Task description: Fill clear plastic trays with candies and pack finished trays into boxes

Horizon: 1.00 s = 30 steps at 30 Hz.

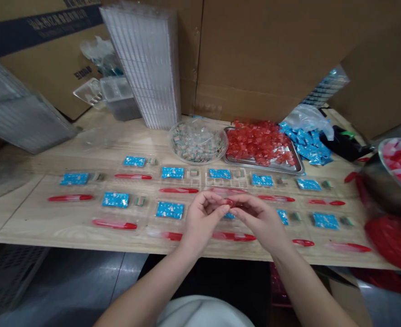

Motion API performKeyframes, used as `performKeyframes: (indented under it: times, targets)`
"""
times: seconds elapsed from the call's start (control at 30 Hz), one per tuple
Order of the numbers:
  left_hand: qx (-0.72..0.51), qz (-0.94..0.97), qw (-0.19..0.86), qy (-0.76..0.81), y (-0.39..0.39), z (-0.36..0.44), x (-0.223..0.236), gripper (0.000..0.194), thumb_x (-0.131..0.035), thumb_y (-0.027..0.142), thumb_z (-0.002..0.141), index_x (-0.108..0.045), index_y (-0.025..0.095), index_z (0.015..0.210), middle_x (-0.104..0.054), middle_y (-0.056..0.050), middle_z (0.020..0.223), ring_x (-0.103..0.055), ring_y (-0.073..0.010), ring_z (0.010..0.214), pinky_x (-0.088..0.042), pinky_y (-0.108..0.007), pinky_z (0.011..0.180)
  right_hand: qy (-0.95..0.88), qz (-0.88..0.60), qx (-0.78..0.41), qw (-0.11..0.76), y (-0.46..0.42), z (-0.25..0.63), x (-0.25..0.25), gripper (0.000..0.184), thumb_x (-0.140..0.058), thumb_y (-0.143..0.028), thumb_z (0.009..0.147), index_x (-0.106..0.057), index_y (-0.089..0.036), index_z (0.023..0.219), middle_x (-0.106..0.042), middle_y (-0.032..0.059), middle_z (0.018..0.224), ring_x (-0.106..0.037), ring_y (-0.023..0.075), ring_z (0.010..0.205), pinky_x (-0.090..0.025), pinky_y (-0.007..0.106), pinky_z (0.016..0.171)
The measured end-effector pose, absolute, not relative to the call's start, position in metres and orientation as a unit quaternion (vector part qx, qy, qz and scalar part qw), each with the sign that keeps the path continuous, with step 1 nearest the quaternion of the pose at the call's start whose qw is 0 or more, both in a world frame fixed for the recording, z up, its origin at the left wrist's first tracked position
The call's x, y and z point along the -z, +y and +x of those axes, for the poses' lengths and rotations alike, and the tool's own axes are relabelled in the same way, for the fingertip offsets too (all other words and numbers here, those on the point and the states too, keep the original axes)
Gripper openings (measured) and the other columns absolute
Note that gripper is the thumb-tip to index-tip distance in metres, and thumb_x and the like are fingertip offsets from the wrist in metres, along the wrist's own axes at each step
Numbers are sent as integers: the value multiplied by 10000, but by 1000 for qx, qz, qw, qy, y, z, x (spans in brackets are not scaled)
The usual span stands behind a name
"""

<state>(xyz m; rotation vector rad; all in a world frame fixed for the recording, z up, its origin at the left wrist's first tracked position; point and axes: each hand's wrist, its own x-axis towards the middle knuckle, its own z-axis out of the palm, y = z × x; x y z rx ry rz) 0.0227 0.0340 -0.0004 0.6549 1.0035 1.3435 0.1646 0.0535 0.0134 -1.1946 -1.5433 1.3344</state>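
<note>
My left hand (203,220) and my right hand (261,220) meet above the middle of the table, fingertips pinched together on a small shiny red piece (229,203). Fingers cover much of it, so its exact kind does not show. Beneath and around my hands lie clear plastic trays (217,183) in two rows. Many hold a blue printed packet (169,210), a small pale block with green (139,201) and a red pen-like stick (114,224). My hands partly hide the trays under them.
Behind the rows stand a round clear dish (198,141) of small wrapped pieces and a metal tray (297,169) heaped with red pieces. Blue packets (311,143) are piled at right, beside a metal bowl (370,175). Tall stacked clear trays (149,68) and cardboard (248,59) bound the back.
</note>
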Motion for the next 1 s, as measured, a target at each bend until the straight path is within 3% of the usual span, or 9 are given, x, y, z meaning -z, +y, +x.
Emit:
performKeyframes:
  times: [0.13, 0.27, 0.43, 0.67, 0.83, 1.0]
  targets:
    - [-575, 389, 548, 467, 18, 18, 0, 151, -574, 194, 806, -551, 179, 954, -647, -47, 953, -615, -143, 903, -493, -290, 806, -546, -506, -523, 416, 54, 167, -7, 210, -657, -307, 744, -670, -234, 941, -695, 32, 912, -646, 164, 814, -541, 311, 742]
    - [-468, 618, 333, 536, -5, 6, 11, 203, -502, 148, 844, -574, 220, 1020, -635, -40, 1018, -569, -163, 992, -443, -353, 892, -545, -525, -505, 415, 57, 172, -4, 197, -618, -355, 772, -677, -215, 897, -695, 22, 775, -633, 147, 677, -533, 296, 650]
    - [-299, 792, 169, 505, -19, 1, 33, 223, -486, 144, 853, -590, 207, 1041, -614, -39, 1134, -487, -202, 1145, -394, -387, 953, -723, -534, -297, 322, 63, 172, -7, 200, -537, -332, 832, -658, -209, 932, -682, 47, 869, -624, 176, 784, -509, 324, 708]
    - [-228, 827, 127, 497, -12, -2, 42, 213, -493, 172, 857, -577, 183, 1052, -621, -43, 1124, -481, -177, 1148, -388, -344, 959, -920, -363, -53, 139, 86, 145, -9, 202, -469, -200, 872, -668, -163, 865, -671, 82, 878, -565, 211, 873, -449, 365, 826]
    - [-227, 831, 124, 492, -9, -6, 37, 261, -476, 169, 864, -545, 176, 1115, -626, -43, 1130, -499, -179, 1132, -395, -338, 938, -941, -328, -40, 68, 96, 130, -6, 165, -502, -161, 839, -666, -158, 816, -654, 95, 844, -544, 232, 895, -435, 363, 805]
    - [-225, 834, 142, 484, -6, -7, 37, 244, -492, 177, 856, -555, 176, 1092, -634, -45, 1120, -520, -191, 1113, -396, -346, 928, -938, -331, -74, 74, 102, 127, -3, 164, -511, -157, 836, -672, -169, 809, -664, 90, 814, -563, 224, 878, -428, 370, 820]
